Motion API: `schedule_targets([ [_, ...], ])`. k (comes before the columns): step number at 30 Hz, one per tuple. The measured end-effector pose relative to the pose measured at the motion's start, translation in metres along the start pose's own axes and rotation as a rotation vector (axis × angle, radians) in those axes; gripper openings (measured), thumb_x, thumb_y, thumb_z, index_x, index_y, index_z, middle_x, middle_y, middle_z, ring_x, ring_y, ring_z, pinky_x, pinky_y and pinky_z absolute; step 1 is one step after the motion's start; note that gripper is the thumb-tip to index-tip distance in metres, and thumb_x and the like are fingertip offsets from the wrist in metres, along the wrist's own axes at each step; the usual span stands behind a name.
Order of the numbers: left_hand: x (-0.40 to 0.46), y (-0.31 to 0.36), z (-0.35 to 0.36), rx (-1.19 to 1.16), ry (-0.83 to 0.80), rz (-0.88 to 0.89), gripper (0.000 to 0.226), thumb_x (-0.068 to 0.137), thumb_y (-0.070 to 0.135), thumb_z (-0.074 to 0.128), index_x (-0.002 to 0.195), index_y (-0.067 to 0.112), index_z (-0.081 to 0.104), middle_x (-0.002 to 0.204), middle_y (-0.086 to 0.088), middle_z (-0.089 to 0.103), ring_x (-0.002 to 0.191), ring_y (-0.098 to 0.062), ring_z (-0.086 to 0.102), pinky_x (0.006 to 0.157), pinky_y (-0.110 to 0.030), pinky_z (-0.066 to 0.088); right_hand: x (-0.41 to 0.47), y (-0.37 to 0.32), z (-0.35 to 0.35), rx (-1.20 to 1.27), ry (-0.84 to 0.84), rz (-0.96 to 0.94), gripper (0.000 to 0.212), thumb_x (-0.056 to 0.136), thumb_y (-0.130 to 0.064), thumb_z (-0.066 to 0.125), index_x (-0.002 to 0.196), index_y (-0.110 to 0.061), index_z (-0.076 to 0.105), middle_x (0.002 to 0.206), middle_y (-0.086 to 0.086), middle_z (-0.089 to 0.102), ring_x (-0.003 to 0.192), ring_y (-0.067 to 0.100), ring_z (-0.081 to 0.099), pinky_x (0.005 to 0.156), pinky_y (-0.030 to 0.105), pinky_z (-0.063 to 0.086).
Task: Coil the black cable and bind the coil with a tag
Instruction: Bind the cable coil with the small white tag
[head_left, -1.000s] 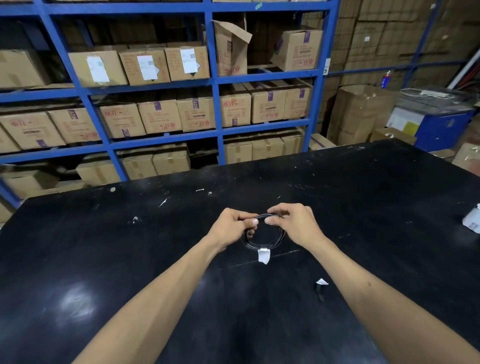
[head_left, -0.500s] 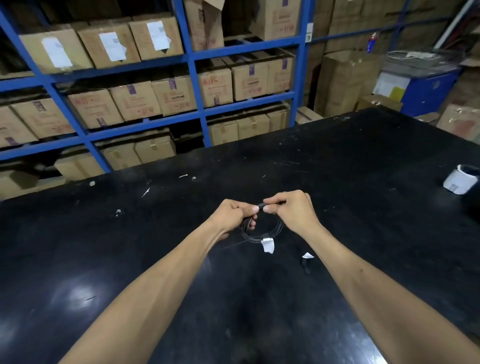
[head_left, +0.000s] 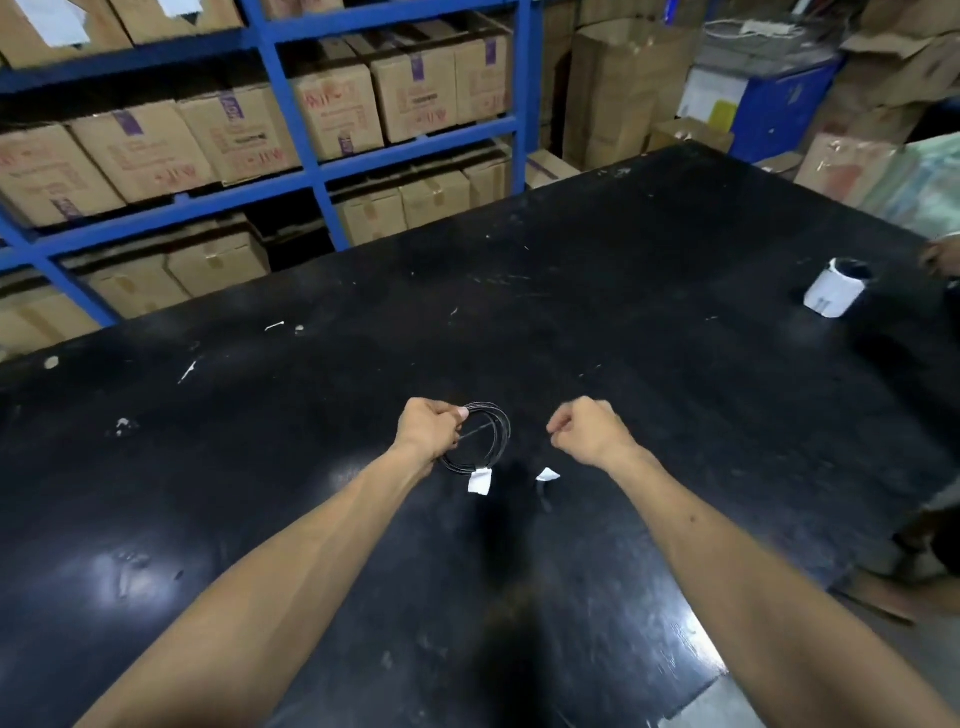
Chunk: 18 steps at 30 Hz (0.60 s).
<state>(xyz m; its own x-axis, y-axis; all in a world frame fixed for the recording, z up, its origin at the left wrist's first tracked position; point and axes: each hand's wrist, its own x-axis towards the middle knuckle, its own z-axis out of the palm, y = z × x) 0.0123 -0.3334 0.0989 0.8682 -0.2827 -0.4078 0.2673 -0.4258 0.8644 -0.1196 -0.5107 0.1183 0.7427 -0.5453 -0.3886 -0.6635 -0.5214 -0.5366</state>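
A thin black cable (head_left: 500, 419) is wound into a small round coil and held just above the black table (head_left: 649, 291). My left hand (head_left: 428, 431) pinches the coil at its left side. A white tag (head_left: 479, 480) hangs from the coil's bottom. My right hand (head_left: 587, 431) is a little to the right of the coil, apart from it, fingers curled shut with nothing visible in them. Below that hand a second white tag on a short black piece (head_left: 545, 480) lies on the table.
A white roll of labels (head_left: 834, 291) stands at the table's right. Another person's hand (head_left: 939, 258) shows at the right edge. Blue shelving (head_left: 317, 171) with cardboard boxes (head_left: 337, 109) runs behind the table. Small white scraps (head_left: 274, 326) dot the far left of the table.
My right hand has let go of the coil and moved off to the right. The left hand keeps the coil. The camera has tilted down and turned right.
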Motion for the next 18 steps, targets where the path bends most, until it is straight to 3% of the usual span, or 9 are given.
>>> schedule_targets([
  [3, 0.015, -0.008, 0.010, 0.008, 0.023, -0.016, 0.012, 0.089, 0.011, 0.069, 0.089, 0.000, 0.073, 0.064, -0.004, 0.059, 0.053, -0.015, 0.050, 0.065, -0.030, 0.052, 0.005, 0.019, 0.030, -0.127, -0.043, 0.135, 0.020, 0.087, -0.025, 0.063, 0.100, -0.019, 0.076, 0.112, 0.008, 0.073, 0.103, 0.034, 0.071, 0.083, 0.033, 0.055],
  [6, 0.025, -0.015, 0.016, 0.036, 0.005, -0.028, 0.009, 0.089, 0.012, 0.070, 0.089, 0.004, 0.072, 0.066, -0.004, 0.060, 0.055, -0.015, 0.052, 0.066, -0.031, 0.054, 0.009, 0.028, 0.064, -0.121, -0.107, 0.247, 0.038, 0.091, -0.044, 0.061, 0.114, -0.016, 0.070, 0.121, 0.009, 0.071, 0.108, 0.032, 0.070, 0.088, 0.033, 0.053],
  [9, 0.031, -0.021, 0.019, 0.047, -0.009, -0.034, 0.008, 0.089, 0.011, 0.070, 0.089, 0.004, 0.072, 0.068, -0.006, 0.059, 0.055, -0.015, 0.051, 0.067, -0.032, 0.054, 0.016, 0.029, 0.085, -0.062, -0.091, 0.330, 0.044, 0.091, -0.048, 0.066, 0.123, -0.018, 0.069, 0.129, 0.007, 0.069, 0.121, 0.030, 0.065, 0.090, 0.033, 0.050],
  [13, 0.037, -0.024, 0.016, 0.009, -0.029, -0.057, 0.004, 0.090, 0.008, 0.067, 0.088, 0.005, 0.069, 0.068, -0.006, 0.060, 0.054, -0.014, 0.051, 0.062, -0.028, 0.054, 0.026, 0.027, 0.095, 0.004, -0.034, 0.353, 0.031, 0.091, -0.031, 0.068, 0.118, -0.017, 0.072, 0.124, 0.009, 0.071, 0.116, 0.032, 0.067, 0.088, 0.033, 0.051],
  [18, 0.043, -0.020, 0.008, -0.062, -0.010, -0.097, 0.016, 0.091, 0.004, 0.065, 0.076, 0.007, 0.066, 0.067, -0.007, 0.059, 0.054, -0.013, 0.052, 0.055, -0.024, 0.055, 0.036, 0.015, 0.080, 0.222, 0.017, 0.169, 0.023, 0.088, -0.034, 0.065, 0.095, -0.014, 0.074, 0.098, 0.010, 0.075, 0.097, 0.032, 0.070, 0.082, 0.033, 0.057],
])
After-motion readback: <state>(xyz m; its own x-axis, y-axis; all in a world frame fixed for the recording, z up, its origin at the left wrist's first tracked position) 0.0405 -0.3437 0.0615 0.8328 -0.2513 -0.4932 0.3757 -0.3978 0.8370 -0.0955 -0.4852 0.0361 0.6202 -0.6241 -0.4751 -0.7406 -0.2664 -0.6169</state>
